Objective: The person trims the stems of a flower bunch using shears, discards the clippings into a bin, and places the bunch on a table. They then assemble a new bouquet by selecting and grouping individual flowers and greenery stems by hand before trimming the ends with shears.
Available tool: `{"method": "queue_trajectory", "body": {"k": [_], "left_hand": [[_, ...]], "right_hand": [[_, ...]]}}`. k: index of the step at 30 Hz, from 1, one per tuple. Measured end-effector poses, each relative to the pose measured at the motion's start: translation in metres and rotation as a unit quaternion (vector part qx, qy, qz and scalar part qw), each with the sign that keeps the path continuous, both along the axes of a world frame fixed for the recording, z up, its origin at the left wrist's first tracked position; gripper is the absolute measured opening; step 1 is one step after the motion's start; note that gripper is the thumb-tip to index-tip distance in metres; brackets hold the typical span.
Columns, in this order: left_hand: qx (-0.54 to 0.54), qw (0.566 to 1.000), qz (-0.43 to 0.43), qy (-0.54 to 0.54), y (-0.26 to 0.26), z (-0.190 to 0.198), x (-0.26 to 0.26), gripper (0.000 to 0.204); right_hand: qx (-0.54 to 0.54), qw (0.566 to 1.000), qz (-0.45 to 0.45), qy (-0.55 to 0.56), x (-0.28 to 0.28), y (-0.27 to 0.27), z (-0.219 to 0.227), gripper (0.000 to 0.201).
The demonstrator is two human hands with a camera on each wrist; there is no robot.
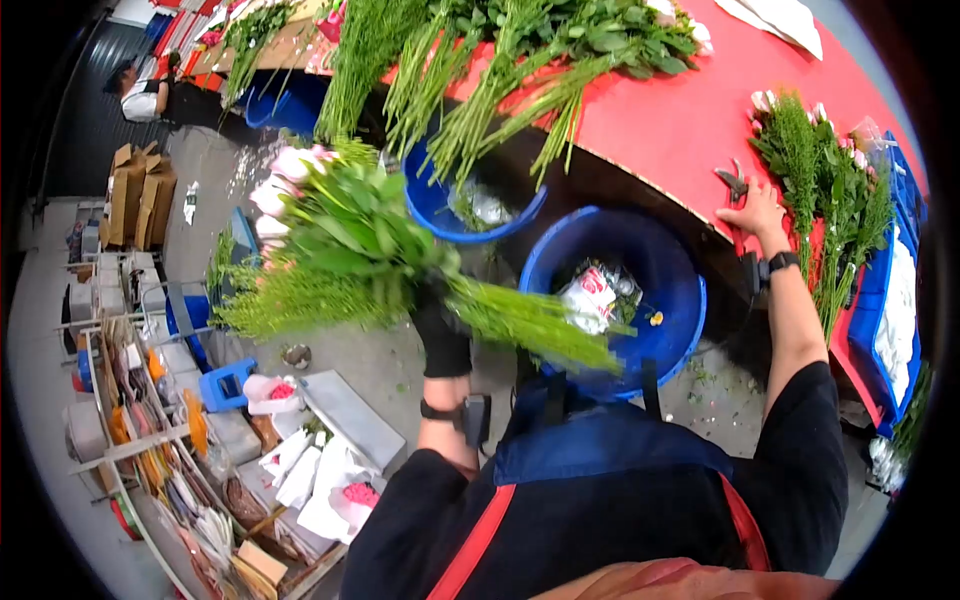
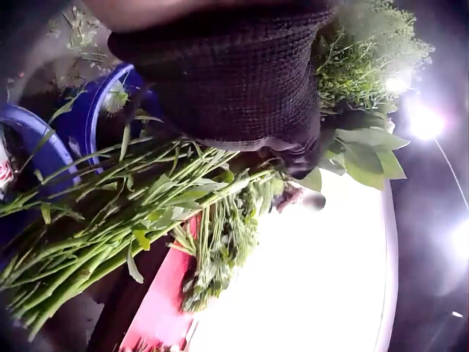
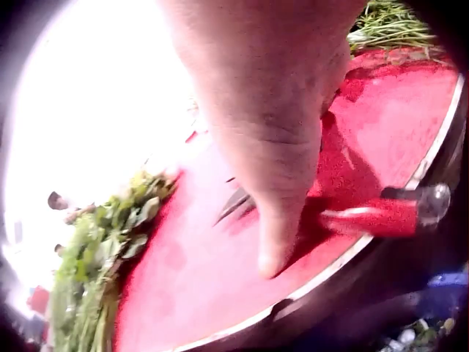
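My left hand, in a black glove, grips a bunch of pink roses with leafy greens and thin-leaved filler. The blooms point up and left, the cut stems to the right over a blue bin. In the left wrist view the glove covers the gripped part, and the stems fan out below it. My bare right hand is at the edge of the red table with fingers spread over pruning shears. In the right wrist view the thumb is straight beside the blade, and a red handle sticks out past the hand.
Two blue bins with scraps stand below the red table. Cut flower bunches lie along its far side, others at the right. A crowded shelf rack stands at the left, and another person is far back.
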State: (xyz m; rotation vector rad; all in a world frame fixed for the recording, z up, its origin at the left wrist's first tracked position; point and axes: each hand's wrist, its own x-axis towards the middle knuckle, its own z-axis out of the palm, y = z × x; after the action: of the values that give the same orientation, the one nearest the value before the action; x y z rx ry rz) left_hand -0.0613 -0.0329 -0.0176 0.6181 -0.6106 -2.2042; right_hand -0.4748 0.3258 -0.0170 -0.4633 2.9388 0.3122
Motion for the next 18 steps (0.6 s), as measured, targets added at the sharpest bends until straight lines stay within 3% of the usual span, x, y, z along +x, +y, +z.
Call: {"method": "queue_trajectory", "body": {"k": [4,7,8,9,10,11,12,13,15,18], "left_hand": [[-0.082,0.988,0.09,-0.095,-0.023,-0.003,-0.013,0.034],[0.032,0.992,0.104,-0.068,-0.011,0.018,-0.024,0.029],[0.061,0.99,0.117,-0.056,-0.009,0.018,-0.027,0.03],[0.075,0.989,0.118,-0.047,-0.017,0.002,-0.026,0.034],[0.057,0.991,0.112,-0.047,-0.018,-0.016,-0.023,0.034],[0.038,0.992,0.107,-0.047,-0.017,-0.03,-0.019,0.034],[0.02,0.994,0.102,-0.046,-0.009,-0.029,-0.019,0.034],[0.018,0.981,0.156,-0.111,-0.001,-0.029,-0.024,0.042],[0.039,0.987,0.135,-0.075,0.01,-0.033,-0.029,0.046],[0.055,0.988,0.129,-0.068,0.029,-0.035,-0.033,0.053]], "right_hand": [[-0.054,0.995,0.041,-0.071,-0.016,0.006,-0.012,0.083],[-0.13,0.977,0.102,-0.138,0.002,0.012,-0.001,0.049],[-0.088,0.983,0.09,-0.13,0.008,0.014,-0.009,0.038],[-0.173,0.965,0.045,-0.19,0.023,0.02,-0.018,0.033],[-0.257,0.934,-0.001,-0.247,0.042,0.03,-0.023,0.027],[-0.437,0.803,-0.104,-0.392,0.086,0.031,0.003,0.019],[-0.487,0.75,-0.09,-0.439,0.114,0.037,0.003,0.019],[-0.531,0.682,-0.099,-0.493,0.147,0.042,0.014,0.025],[-0.559,0.591,-0.144,-0.563,0.217,0.041,0.036,0.04],[-0.512,0.487,-0.171,-0.686,0.277,0.039,-0.005,0.045]]}}
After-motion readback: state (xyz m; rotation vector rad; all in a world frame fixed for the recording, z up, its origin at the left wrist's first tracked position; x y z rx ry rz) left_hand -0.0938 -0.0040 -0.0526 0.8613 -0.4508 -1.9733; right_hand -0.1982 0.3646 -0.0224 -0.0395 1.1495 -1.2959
